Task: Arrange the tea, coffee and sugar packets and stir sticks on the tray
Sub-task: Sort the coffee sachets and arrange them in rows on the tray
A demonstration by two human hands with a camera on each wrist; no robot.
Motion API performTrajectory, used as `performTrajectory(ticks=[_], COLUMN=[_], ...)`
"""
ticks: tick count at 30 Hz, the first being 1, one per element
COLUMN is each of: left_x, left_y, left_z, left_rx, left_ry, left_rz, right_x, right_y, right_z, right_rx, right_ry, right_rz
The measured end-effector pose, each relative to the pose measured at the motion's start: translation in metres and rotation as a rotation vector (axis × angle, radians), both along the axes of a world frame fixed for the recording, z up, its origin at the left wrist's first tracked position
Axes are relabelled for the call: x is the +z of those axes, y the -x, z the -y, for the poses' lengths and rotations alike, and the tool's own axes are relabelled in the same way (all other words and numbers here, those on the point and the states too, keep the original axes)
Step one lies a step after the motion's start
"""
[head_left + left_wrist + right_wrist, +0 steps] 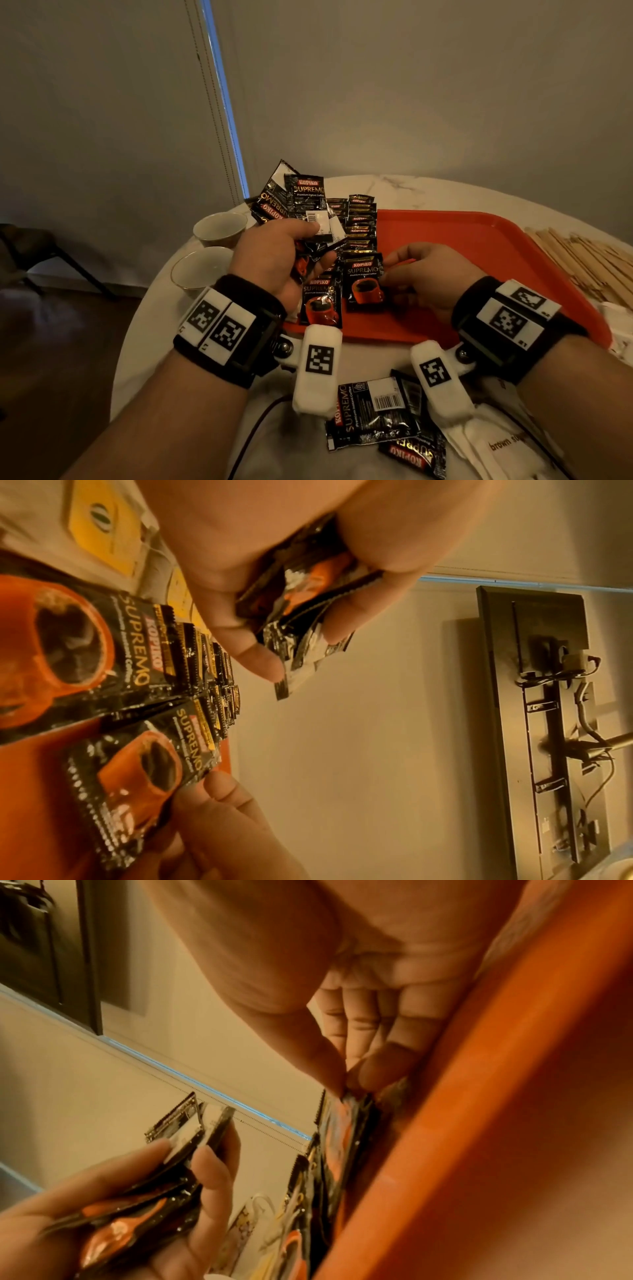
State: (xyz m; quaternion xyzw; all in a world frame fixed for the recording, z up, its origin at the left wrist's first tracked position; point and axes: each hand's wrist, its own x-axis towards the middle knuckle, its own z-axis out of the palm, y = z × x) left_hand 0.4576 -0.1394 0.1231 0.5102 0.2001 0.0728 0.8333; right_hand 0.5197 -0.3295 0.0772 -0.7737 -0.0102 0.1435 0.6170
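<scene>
An orange-red tray (pixel 479 246) lies on the round marble table. Down its left side runs an overlapping row of black coffee packets (pixel 359 222). My right hand (pixel 387 274) pinches the right edge of the nearest packet (pixel 363 284) of that row between thumb and fingertip (pixel 369 1069), low on the tray. Another packet (pixel 320 301) lies beside it at the tray's front left corner. My left hand (pixel 315 245) grips a fanned bunch of coffee packets (pixel 305 202) above the tray's left edge. Wooden stir sticks (pixel 589 257) lie right of the tray.
Two white cups (pixel 219 226) (pixel 202 270) stand left of the tray. Loose coffee packets (pixel 373 414) and a white brown-sugar packet (pixel 503 445) lie near the table's front edge. Yellow-tagged tea bags (pixel 103 526) show beyond the tray. A dark cable (pixel 253 431) runs off the front.
</scene>
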Motion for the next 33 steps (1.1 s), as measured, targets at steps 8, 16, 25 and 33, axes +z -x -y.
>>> performTrajectory(ticks=[8, 16, 25, 33], left_x=[-0.001, -0.005, -0.005, -0.006], left_y=[-0.001, 0.001, 0.007, 0.003], left_z=[-0.002, 0.004, 0.014, 0.008], left_rx=[-0.018, -0.077, -0.231, -0.114], left_ry=[-0.007, -0.051, -0.08, -0.068], left_rz=[0.005, 0.0, 0.004, 0.077], right_x=[0.001, 0.004, 0.016, 0.024], right_y=[0.002, 0.002, 0.017, 0.019], right_z=[-0.001, -0.002, -0.009, -0.009], right_rx=[0.048, 0.007, 0.076, -0.091], right_ry=[0.146, -0.119, -0.334, -0.416], right_rz=[0.018, 0.061, 0.221, 0.246])
